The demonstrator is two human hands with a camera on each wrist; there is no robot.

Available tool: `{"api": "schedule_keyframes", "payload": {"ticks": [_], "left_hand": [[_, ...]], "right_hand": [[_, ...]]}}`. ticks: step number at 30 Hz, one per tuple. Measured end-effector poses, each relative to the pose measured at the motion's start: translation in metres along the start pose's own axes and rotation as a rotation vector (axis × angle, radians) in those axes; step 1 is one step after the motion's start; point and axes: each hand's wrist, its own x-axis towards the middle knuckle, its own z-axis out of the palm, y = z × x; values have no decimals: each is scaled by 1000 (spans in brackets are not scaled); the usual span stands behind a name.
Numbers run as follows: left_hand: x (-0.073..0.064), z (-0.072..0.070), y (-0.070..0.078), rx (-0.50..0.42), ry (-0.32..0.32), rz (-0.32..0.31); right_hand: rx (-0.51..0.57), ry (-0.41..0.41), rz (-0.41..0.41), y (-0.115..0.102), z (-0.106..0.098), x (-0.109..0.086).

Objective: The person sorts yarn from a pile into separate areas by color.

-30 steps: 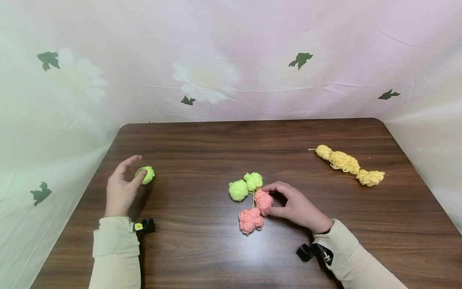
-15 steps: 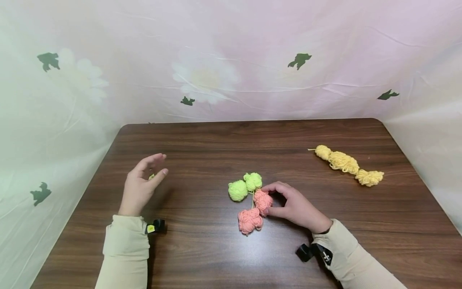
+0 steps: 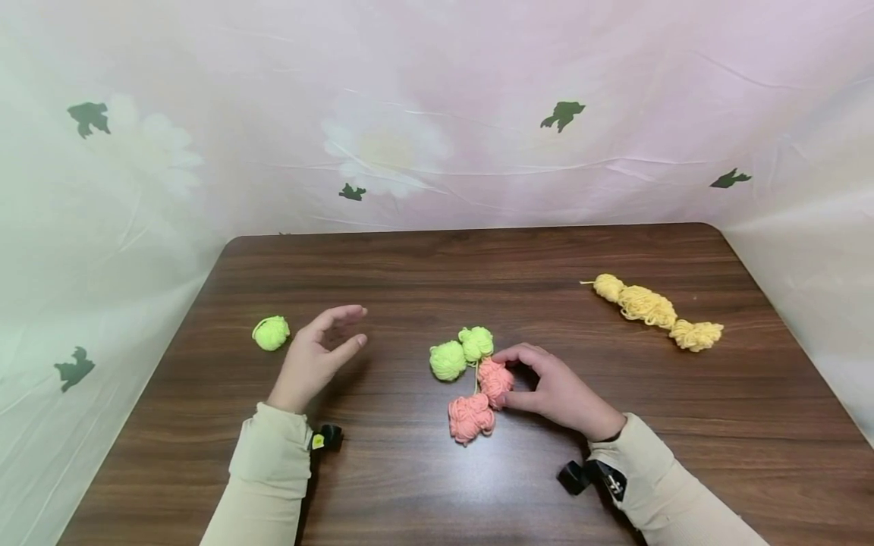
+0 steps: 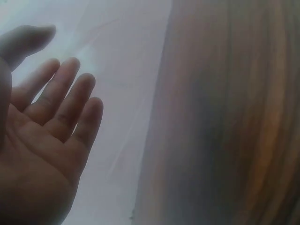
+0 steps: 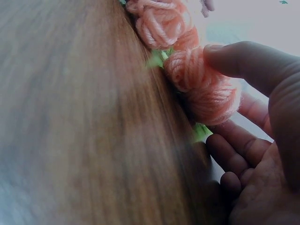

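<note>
In the head view, my right hand [image 3: 563,394] pinches a pink ball of yarn [image 3: 493,384] between thumb and fingers. Close beside it lies a second pink yarn ball [image 3: 470,418]. Two lime-green yarn balls, a left one [image 3: 448,361] and a right one [image 3: 477,343], lie just behind the pink pair, and a thin strand runs between the colours. My left hand [image 3: 310,364] is held over the table with nothing in it; the left wrist view shows its bare palm [image 4: 42,145] and straight fingers. A lone green yarn ball [image 3: 271,334] lies to its left.
A yellow yarn skein [image 3: 647,306], bunched into three lumps, lies at the back right with a loose end. The brown wooden table [image 3: 382,273] meets a pale flowered cloth [image 3: 437,114] at its back and sides.
My left hand has moved right, away from the lone green yarn ball, which has stayed on the table and shows fully again. My right hand has kept its hold on the pink yarn ball.
</note>
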Motion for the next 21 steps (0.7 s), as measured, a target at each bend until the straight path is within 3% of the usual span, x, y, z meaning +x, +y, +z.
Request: {"api": "schedule_keyframes", "payload": {"ticks": [21], "left_hand": [[-2, 47, 3, -4, -153, 14]], "right_hand": [[21, 3, 3, -2, 1, 0]]}}
